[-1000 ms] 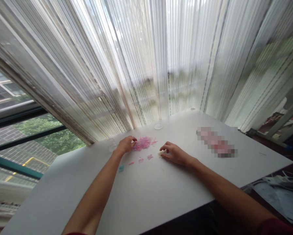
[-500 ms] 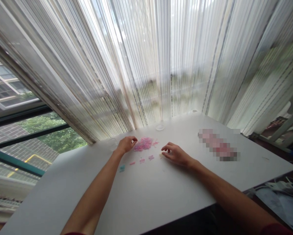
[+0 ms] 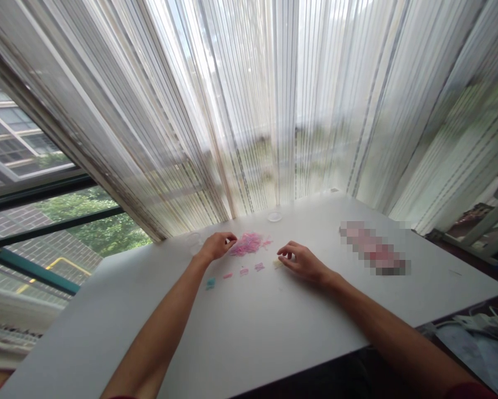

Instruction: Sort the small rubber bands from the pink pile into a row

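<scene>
A loose heap of thin pink and purple pieces (image 3: 249,244) lies on the white table (image 3: 249,332); their exact kind is too small to tell. At the heap's left edge is my left hand (image 3: 219,246), its fingers closed together; whatever they may hold is hidden. My right hand (image 3: 302,261) rests low over the table, fingers bent, with a gap between thumb and forefinger. Just by its fingertips lies a small yellow group (image 3: 277,264). Leftward from it run small groups: a pinkish-purple one (image 3: 259,267), a pale pink one (image 3: 244,271), a darker pink one (image 3: 227,275) and a teal one (image 3: 210,284).
Behind the heap sits a clear round dish or lid (image 3: 274,216). Another clear container (image 3: 194,240) stands behind my left hand. To the right lies a blurred-out pinkish object (image 3: 373,248). Sheer striped curtains (image 3: 257,111) hang along the far edge.
The view has shifted slightly. Both hands stay at nearly the same places, and the yellow group shows a little more clearly beside my right fingertips.
</scene>
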A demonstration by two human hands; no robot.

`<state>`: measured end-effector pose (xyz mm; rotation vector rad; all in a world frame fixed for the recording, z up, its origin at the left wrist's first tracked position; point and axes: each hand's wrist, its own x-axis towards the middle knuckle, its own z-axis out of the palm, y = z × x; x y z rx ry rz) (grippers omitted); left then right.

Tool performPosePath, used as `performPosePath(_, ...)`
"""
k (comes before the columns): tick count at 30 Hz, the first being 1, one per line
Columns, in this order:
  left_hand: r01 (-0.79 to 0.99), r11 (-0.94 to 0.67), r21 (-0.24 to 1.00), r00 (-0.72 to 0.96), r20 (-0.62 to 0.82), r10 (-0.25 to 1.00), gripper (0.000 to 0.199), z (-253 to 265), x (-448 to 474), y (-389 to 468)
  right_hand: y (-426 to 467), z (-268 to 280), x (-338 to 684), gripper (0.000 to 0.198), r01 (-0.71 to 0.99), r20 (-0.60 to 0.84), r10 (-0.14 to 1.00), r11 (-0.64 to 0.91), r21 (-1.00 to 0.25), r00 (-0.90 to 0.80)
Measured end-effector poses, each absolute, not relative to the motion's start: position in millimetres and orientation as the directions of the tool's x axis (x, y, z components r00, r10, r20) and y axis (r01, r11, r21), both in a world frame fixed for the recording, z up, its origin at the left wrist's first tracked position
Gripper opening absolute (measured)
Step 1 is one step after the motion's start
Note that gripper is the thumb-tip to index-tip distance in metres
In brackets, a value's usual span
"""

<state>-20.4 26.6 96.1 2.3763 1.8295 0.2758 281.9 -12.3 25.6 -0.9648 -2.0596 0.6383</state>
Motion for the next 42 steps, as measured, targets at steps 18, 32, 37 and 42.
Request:
performPosePath(18, 0.877, -0.316, 0.363, 0.290, 0.124, 0.949, 0.026, 94, -27, 20, -12, 27, 282, 0.016, 0.418, 0.447, 0.791, 0.605, -0.678, -0.418)
performPosePath(32, 0.876, -0.273, 0.396, 0.232, 0.150, 0.961, 0.028, 87, -27, 28, -12, 29, 282, 0.016, 0.410, 0.445, 0.794, 0.600, -0.687, -0.415)
performPosePath(37, 0.893, -0.264, 0.365, 0.237, 0.118, 0.964, 0.029, 81, -31, 28, -12, 29, 282, 0.016, 0.408, 0.437, 0.794, 0.597, -0.691, -0.422)
performPosePath(42, 0.907, -0.274, 0.320, 0.251, 0.112, 0.961, 0.030, 82, -34, 19, -13, 31, 282, 0.015, 0.408, 0.437, 0.799, 0.591, -0.696, -0.413)
